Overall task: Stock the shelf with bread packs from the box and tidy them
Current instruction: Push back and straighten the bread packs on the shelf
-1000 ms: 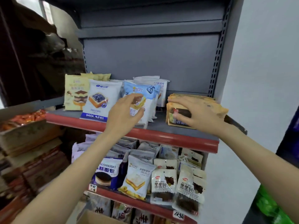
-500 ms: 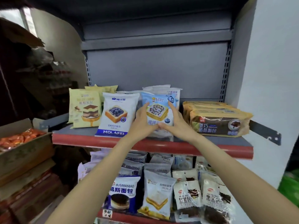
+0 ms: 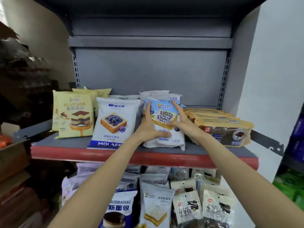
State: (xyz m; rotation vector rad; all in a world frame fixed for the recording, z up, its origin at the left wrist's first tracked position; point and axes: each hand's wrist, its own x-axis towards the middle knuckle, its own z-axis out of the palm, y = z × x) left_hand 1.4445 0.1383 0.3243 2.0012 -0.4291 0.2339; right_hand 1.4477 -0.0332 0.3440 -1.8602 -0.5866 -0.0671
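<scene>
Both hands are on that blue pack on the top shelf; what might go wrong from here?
1. The blue pack stands near the red shelf edge; if the left hand and right hand let go carelessly, it may tip forward and fall.
2. The Molafei pack stands close on its left, so a sideways nudge might topple it.
3. The brown packs lie stacked close on its right and could get shoved.

Two hands (image 3: 148, 129) in mid-frame; upper shelf (image 3: 115, 155): two yellow packs (image 3: 73, 112), one blue-banded white pack (image 3: 113, 122), stacked brown packs (image 3: 223, 129), number unclear.
</scene>
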